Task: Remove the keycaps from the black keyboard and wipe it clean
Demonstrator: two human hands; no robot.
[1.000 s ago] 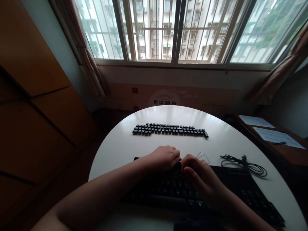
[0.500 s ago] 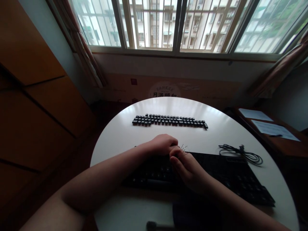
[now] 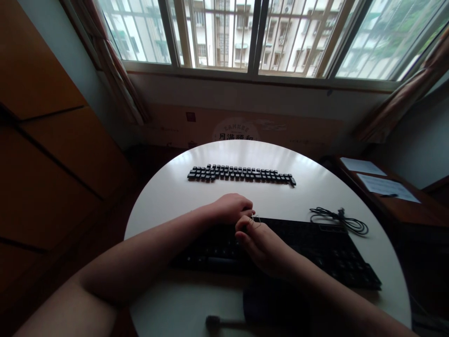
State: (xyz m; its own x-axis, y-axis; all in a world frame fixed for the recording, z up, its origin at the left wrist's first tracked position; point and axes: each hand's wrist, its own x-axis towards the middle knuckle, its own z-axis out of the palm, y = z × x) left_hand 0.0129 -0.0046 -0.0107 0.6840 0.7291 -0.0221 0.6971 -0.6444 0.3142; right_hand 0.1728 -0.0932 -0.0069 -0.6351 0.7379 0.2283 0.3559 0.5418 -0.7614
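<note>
A black keyboard (image 3: 326, 248) lies across the round white table under both my hands. My right hand (image 3: 259, 241) is closed over its middle, gripping a wire keycap puller (image 3: 257, 221) whose thin metal loops stick up past the fingers. Just to the left and a little farther away, my left hand (image 3: 232, 208) is curled with its fingertips close to the puller and the right fingers. What the left fingers hold, if anything, is hidden. Several removed black keycaps (image 3: 242, 174) stand in rows beyond the hands.
A coiled black cable (image 3: 354, 224) rests behind the keyboard's right part. Near the front edge are a brush (image 3: 213, 322) and a dark object (image 3: 254, 306), partly in shadow. The table (image 3: 168, 299) has a curved edge. Papers (image 3: 387, 188) lie on a brown desk at right.
The whole view has shifted, so table and hands appear slightly farther left. Both hands stay close together over the keyboard, and the wire loops now sit lower against the right fingers.
</note>
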